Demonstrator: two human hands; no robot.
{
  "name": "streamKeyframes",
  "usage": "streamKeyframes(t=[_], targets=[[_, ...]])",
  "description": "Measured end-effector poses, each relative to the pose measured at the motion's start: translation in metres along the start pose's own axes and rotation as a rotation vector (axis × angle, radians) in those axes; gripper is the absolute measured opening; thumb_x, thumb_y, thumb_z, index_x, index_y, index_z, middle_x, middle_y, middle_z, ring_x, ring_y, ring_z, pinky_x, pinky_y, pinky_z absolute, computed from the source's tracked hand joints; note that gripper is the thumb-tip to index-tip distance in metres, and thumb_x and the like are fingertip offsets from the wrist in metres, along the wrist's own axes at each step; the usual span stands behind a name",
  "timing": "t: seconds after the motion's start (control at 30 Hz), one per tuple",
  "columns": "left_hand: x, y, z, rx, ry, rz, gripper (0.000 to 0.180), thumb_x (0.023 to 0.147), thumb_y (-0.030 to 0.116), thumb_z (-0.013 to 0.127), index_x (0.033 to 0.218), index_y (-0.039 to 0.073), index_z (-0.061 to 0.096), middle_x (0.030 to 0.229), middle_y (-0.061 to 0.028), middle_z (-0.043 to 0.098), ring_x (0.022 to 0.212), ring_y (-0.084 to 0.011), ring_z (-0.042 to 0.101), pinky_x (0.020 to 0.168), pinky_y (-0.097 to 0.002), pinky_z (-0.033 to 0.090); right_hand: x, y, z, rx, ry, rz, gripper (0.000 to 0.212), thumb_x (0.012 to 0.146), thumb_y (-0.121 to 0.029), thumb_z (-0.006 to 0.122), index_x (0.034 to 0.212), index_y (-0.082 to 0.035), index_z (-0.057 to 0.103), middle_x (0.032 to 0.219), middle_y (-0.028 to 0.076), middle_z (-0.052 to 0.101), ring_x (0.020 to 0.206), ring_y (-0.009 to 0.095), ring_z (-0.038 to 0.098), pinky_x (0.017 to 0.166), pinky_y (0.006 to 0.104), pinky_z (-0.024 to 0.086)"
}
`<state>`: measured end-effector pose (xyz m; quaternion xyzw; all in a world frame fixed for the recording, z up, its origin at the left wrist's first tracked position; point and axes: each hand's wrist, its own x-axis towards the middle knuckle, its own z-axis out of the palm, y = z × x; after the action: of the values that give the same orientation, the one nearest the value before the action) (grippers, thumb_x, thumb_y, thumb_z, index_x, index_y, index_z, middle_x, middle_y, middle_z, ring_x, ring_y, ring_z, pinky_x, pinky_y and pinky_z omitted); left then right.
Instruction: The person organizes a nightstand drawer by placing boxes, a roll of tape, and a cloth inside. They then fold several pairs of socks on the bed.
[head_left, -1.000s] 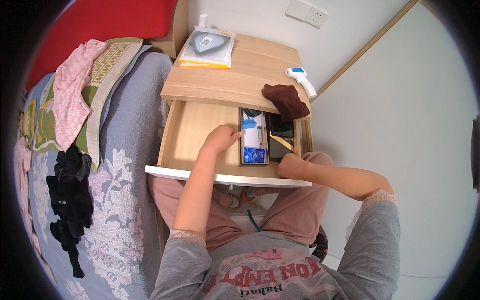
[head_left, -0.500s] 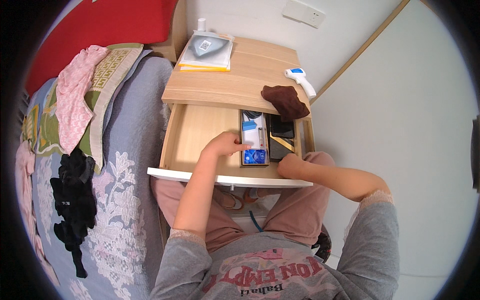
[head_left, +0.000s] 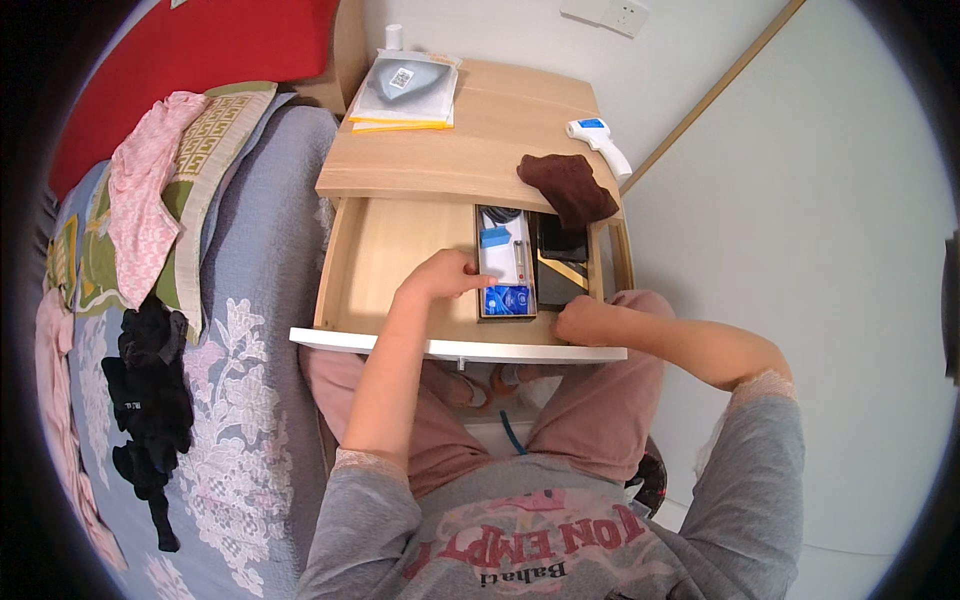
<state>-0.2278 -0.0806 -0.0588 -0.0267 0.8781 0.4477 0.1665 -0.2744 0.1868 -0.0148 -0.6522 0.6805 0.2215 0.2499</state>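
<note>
An open, shallow box (head_left: 507, 318) lies in the pulled-out drawer (head_left: 385, 240), holding a blue packet (head_left: 507, 300), a small blue block (head_left: 495, 237), a slim metallic item and a coiled dark cable. At the box's left wall is my left hand (head_left: 440, 275), the thumb over the rim and the other fingers outside it, closed on that wall. Right of it lie a dark flat box (head_left: 553, 292) with a gold stripe and a black glossy rectangular item (head_left: 562, 243). My right hand (head_left: 590, 322) is curled by the dark box's near right corner; its fingertips are hidden.
Atop the wooden cabinet (head_left: 480, 90) are clear zip pouches (head_left: 400, 85), a white-capped bottle (head_left: 394, 38), a brown cloth (head_left: 570, 190) and a white thermometer gun (head_left: 600, 145). A bed (head_left: 270, 200) with clothes stands left, a white panel (head_left: 800, 250) right.
The view has shifted slightly, so the cabinet sits a little higher. Both hands keep nearly the same places at the boxes.
</note>
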Motion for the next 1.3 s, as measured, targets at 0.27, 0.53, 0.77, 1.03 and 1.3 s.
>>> streamKeyframes(t=[0.27, 0.53, 0.77, 1.03, 1.3], targets=[[0.006, -0.006, 0.002, -0.027, -0.005, -0.001, 0.049, 0.075, 0.050, 0.071, 0.073, 0.001, 0.065, 0.058, -0.0091, 0.058, 0.055, -0.0177, 0.055, 0.055, -0.0318, 0.045, 0.000, 0.007, 0.011, 0.162, 0.072, -0.108, 0.012, 0.081, -0.011, 0.055, 0.085, 0.000, 0.057, 0.086, 0.018, 0.063, 0.083, 0.035, 0.063, 0.071, 0.0420, 0.052], [0.008, -0.008, 0.003, -0.015, 0.010, -0.005, 0.048, 0.074, 0.049, 0.072, 0.073, 0.002, 0.064, 0.057, -0.0077, 0.057, 0.053, -0.0165, 0.054, 0.053, -0.0309, 0.044, 0.009, 0.010, 0.017, 0.059, 0.185, -0.243, 0.015, 0.080, -0.011, 0.054, 0.082, 0.001, 0.063, 0.087, 0.017, 0.064, 0.083, 0.035, 0.065, 0.069, 0.0427, 0.053], [0.005, -0.008, 0.003, -0.065, -0.002, -0.021, 0.048, 0.074, 0.048, 0.073, 0.073, 0.001, 0.062, 0.056, -0.0065, 0.056, 0.052, -0.0149, 0.053, 0.052, -0.0306, 0.043, 0.008, 0.008, 0.016, 0.149, 0.145, -0.116, 0.015, 0.079, -0.011, 0.055, 0.082, 0.002, 0.063, 0.089, 0.018, 0.063, 0.083, 0.036, 0.065, 0.069, 0.0436, 0.053], [0.004, -0.002, 0.000, -0.068, -0.080, -0.072, 0.044, 0.076, 0.040, 0.075, 0.084, 0.000, 0.059, 0.065, -0.0037, 0.058, 0.055, -0.0106, 0.054, 0.047, -0.0254, 0.044, 0.006, 0.009, -0.002, 0.279, -0.015, -0.072, 0.012, 0.076, -0.007, 0.059, 0.083, -0.001, 0.067, 0.083, 0.017, 0.066, 0.077, 0.032, 0.065, 0.067, 0.0396, 0.051], [-0.003, 0.002, -0.006, -0.261, -0.128, -0.114, 0.045, 0.078, 0.034, 0.074, 0.096, -0.003, 0.058, 0.070, -0.0067, 0.061, 0.059, -0.0120, 0.058, 0.049, -0.0251, 0.048, 0.013, 0.024, -0.043, 1.281, 0.690, 0.292, 0.015, 0.085, -0.012, 0.063, 0.094, -0.002, 0.068, 0.074, 0.006, 0.065, 0.061, 0.010, 0.060, 0.055, 0.0258, 0.049]])
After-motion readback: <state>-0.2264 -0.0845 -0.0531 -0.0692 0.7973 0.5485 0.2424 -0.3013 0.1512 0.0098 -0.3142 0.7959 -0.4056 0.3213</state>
